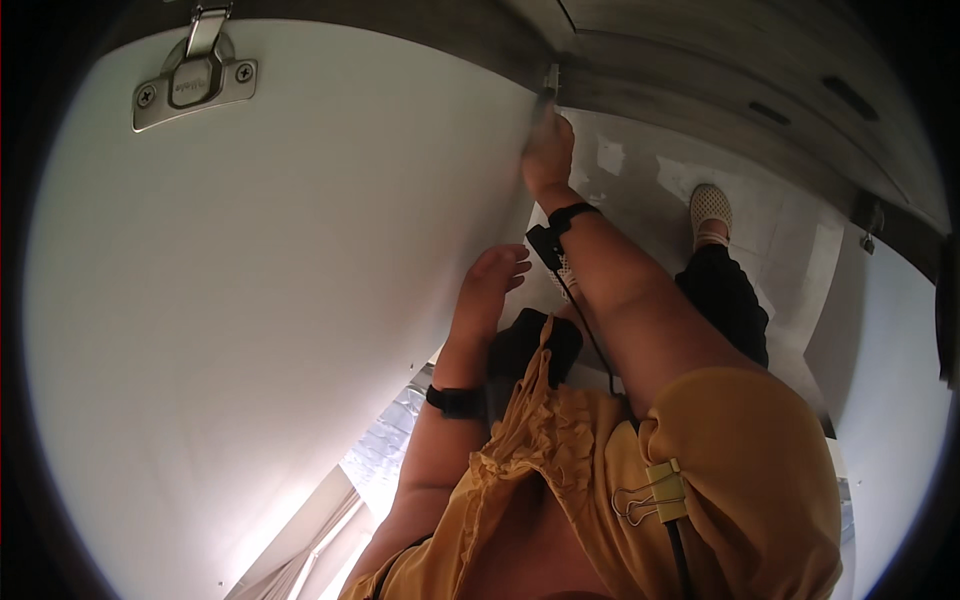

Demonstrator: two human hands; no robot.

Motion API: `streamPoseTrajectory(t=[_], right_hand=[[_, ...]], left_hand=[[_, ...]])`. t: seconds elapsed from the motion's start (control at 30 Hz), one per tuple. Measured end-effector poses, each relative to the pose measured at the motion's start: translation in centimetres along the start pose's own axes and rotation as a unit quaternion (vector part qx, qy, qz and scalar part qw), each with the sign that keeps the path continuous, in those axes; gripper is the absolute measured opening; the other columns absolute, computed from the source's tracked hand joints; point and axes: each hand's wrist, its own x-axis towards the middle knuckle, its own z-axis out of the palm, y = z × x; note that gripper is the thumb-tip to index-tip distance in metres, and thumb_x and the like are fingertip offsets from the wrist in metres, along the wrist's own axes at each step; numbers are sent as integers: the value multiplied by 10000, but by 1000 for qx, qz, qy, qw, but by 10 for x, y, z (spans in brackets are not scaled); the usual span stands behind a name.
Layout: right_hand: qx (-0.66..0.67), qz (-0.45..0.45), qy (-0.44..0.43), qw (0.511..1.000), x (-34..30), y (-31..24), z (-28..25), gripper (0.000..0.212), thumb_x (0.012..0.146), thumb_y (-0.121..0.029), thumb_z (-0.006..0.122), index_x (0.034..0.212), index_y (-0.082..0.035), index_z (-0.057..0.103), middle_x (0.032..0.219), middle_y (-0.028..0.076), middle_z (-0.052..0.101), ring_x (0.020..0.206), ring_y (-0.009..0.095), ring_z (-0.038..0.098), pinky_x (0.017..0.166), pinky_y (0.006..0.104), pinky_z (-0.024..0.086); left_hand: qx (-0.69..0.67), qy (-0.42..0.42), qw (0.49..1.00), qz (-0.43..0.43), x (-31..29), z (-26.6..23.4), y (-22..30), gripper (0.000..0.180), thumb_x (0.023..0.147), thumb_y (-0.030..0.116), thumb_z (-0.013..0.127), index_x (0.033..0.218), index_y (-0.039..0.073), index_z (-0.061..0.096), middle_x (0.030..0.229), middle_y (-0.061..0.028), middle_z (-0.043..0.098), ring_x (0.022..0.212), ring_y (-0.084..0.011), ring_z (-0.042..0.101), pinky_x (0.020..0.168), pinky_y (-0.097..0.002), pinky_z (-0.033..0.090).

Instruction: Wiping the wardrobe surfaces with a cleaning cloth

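Note:
My right hand point(549, 155) reaches up to the inner corner where a white cabinet door point(290, 220) meets a dark wooden cabinet point(640, 80). Its fingers are closed around something dark and blurred that I cannot make out, just below a small metal hinge point(551, 78). Lower down, my left hand point(495, 272) is beside the door's face, fingers loosely bent and a little apart, holding nothing. Another metal hinge point(195, 80), fixed by two screws, sits at the door's upper left.
On the right hangs a second pale door point(890, 340) with its own hinge point(869, 240). Light tiled floor point(780, 215) lies below, with my shoe point(711, 208) on it. A black cable point(590, 335) runs down from my right wrist.

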Motion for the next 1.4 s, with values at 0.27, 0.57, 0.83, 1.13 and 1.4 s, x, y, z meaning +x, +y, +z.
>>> streamPoseTrajectory(t=[0.27, 0.57, 0.83, 1.13, 1.4], right_hand=[[-28, -37, 8, 999, -2, 58, 19, 486, 947, -51, 500, 1427, -32, 429, 1253, 205, 539, 1066, 356, 557, 955, 402, 448], [192, 140, -1, 971, -19, 60, 37, 497, 901, -38, 527, 1396, -33, 481, 1072, 191, 663, 939, 412, 625, 856, 443, 507], [16, 94, -97, 991, 42, 84, 43, 689, 874, -28, 551, 1512, -30, 291, 1261, 235, 586, 1144, 385, 568, 949, 381, 467], [-55, 113, -229, 965, 49, 154, 81, 960, 873, -120, 641, 1548, -30, -36, 1195, 256, 633, 1057, 370, 626, 882, 390, 509], [6, 214, -293, 932, 28, 147, 66, 826, 929, -97, 555, 1566, -103, 29, 1330, 185, 563, 1072, 297, 604, 810, 386, 506]], left_hand=[[26, -14, 999, 14, 5, 5, 13, 363, 1018, 281, 471, 1216, 3, 595, 1214, -112, 637, 1131, -225, 613, 976, -339, 461], [20, 16, 1000, 1, -9, -14, 8, 361, 1020, 291, 469, 1204, 7, 594, 1185, -101, 638, 1108, -215, 613, 975, -341, 459], [9, -25, 1000, -3, -1, 1, 14, 312, 1016, 215, 439, 1193, 16, 600, 1188, -92, 637, 1112, -206, 607, 982, -335, 451], [13, -27, 1000, -6, 0, -1, 12, 296, 1013, 190, 446, 1203, 26, 603, 1183, -85, 646, 1119, -200, 608, 983, -329, 445], [58, -44, 996, 58, 1, 24, 14, 302, 1012, 196, 460, 1205, 15, 607, 1183, -89, 647, 1102, -195, 612, 967, -327, 457]])
